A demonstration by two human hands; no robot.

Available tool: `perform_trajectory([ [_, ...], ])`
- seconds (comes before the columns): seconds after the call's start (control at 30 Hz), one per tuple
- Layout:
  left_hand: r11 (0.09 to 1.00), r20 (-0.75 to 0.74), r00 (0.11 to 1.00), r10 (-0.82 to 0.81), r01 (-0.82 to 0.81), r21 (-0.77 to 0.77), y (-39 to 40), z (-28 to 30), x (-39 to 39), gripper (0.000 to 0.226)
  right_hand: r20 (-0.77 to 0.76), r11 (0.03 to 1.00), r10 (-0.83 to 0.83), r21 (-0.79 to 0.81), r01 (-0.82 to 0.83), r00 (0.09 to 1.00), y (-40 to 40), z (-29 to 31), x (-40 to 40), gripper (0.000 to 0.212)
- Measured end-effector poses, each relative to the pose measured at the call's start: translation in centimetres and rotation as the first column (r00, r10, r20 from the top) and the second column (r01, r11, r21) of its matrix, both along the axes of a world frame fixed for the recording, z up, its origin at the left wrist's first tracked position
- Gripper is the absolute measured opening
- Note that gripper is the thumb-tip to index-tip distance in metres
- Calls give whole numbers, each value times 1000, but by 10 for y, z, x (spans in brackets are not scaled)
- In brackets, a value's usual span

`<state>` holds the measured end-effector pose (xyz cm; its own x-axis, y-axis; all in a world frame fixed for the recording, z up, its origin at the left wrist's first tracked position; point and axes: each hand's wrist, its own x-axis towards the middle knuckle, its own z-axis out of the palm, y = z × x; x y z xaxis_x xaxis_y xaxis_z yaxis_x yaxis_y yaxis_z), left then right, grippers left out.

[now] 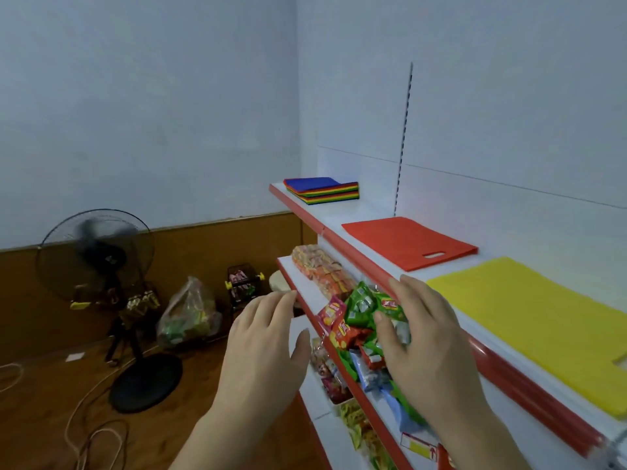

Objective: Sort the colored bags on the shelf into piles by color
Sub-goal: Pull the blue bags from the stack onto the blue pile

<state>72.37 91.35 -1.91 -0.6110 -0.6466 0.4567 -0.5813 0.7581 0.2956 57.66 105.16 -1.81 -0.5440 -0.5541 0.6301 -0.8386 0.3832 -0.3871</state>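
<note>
I am seeing a flat red fabric bag [409,241] lying on the white shelf board with a red front edge [380,266], and nearer on the right a flat bright yellow fabric bag [529,320]. At the far left end a stack of folded fabric bags [322,191] is showing a blue top with red, yellow, green and orange stripes along its side. On the lower shelf, green, red and blue printed snack packets [363,320] are lying mixed. The wall is reading pale blue above brown panelling.
</note>
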Motion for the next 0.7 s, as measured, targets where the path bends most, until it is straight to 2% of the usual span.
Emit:
perform_trajectory([
  [0.1, 999, 2, 1000, 31, -31, 16, -41, 0, -16, 57, 12, 1000, 21, 3, -21, 1000, -47, 1, -22, 52],
  [0.37, 995, 4, 996, 92, -92, 46, -176, -22, -35, 58, -4, 990, 42, 131, -41, 999, -187, -3, -49, 55],
  [0.53, 995, -35, 996, 82, -80, 53, -279, -27, -48, 58, 5, 989, 10, 148, -11, 1000, -288, -6, -60, 54],
  [0.7, 999, -16, 1000, 5, -4, 38, -377, -17, -64, 58, 35, 989, -38, 142, 33, 999, -380, 2, -66, 53],
])
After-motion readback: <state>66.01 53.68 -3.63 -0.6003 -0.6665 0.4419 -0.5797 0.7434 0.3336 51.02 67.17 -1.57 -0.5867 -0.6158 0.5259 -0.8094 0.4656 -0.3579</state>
